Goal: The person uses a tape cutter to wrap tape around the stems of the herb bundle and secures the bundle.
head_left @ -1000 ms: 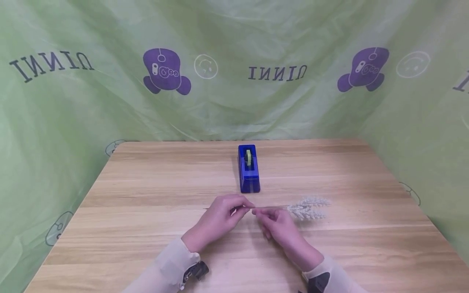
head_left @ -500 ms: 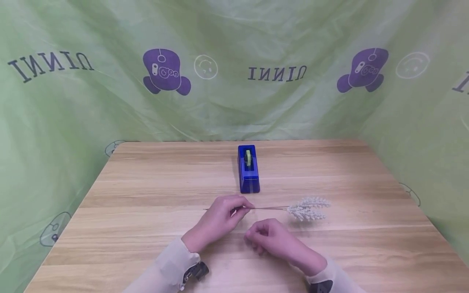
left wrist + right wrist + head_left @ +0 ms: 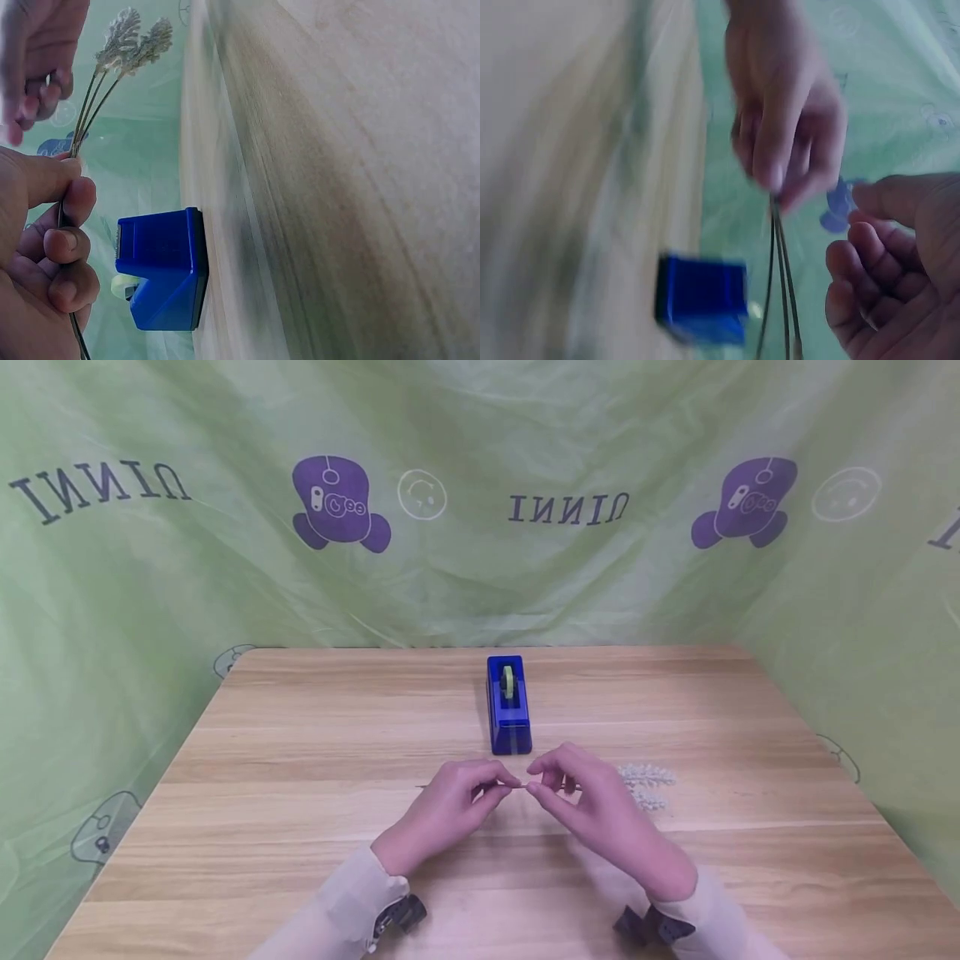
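My left hand [image 3: 448, 806] pinches several thin brown stems between thumb and fingers, above the wooden table. These stems [image 3: 91, 105] carry fluffy whitish dried flower heads [image 3: 647, 774], pointing right in the head view and partly covered by my right hand [image 3: 600, 797]. That hand is just right of the left fingertips, thumb and index finger spread apart beside the stems. In the right wrist view its fingers [image 3: 866, 251] are loosely bent, with nothing visible in them. Below the left fist the stem ends run on past the palm.
Beyond the hands stands a blue tape dispenser [image 3: 511, 727] with a pale green tape core [image 3: 507, 682]. Green printed cloth [image 3: 480, 577] hangs behind and beside the wooden table [image 3: 315, 718].
The right hand dropped away below the stems, then rose to the far side of them near the left fingertips. The left hand has kept its grip in place.
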A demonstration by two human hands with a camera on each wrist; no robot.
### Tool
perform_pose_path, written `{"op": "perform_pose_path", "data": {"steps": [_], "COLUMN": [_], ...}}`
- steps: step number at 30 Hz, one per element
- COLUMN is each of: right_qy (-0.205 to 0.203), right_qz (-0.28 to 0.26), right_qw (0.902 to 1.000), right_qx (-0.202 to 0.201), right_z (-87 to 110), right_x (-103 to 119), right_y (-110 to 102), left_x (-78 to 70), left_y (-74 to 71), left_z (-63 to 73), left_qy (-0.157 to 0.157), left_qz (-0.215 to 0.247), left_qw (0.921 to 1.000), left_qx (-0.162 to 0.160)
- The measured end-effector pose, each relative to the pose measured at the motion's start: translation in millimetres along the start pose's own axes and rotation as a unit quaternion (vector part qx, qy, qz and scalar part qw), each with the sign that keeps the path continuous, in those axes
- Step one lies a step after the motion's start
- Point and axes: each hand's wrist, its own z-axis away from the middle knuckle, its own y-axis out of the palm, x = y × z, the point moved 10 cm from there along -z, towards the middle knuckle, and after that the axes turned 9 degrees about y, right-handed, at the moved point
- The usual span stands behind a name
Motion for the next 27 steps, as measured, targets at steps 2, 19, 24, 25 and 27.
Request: {"op": "perform_pose_path", "data": {"steps": [2, 19, 24, 25, 27], "right_qy": [-0.024, -0.045, -0.053, -0.055, -0.057], "right_qz": [0.043, 0.155, 0.151, 0.150, 0.146], "right_qw": [0.9987, 0.9868, 0.9871, 0.9872, 0.9876], "right_qx": [-0.011, 0.017, 0.005, 0.003, 0.001], "right_z": [-2.1, -5.3, -3.0, -2.6, -2.1], "right_x": [0.9, -8.4, -7.8, -7.6, -7.2], "right_y": [-3.5, 22.3, 22.6, 22.5, 22.5], "left_x": [0.4, 3.7, 4.6, 4.7, 5.2], "left_y": [-0.3, -0.1, 0.4, 0.6, 1.0], "left_z": [-0.3, -1.2, -1.3, -1.4, -1.4], "left_qy": [0.000, -0.012, -0.019, -0.020, -0.022], "left_qz": [-0.002, 0.007, 0.007, 0.005, 0.006], "left_qw": [1.0000, 0.9999, 0.9998, 0.9998, 0.9997], "left_qx": [0.000, 0.002, 0.003, 0.003, 0.003]}}
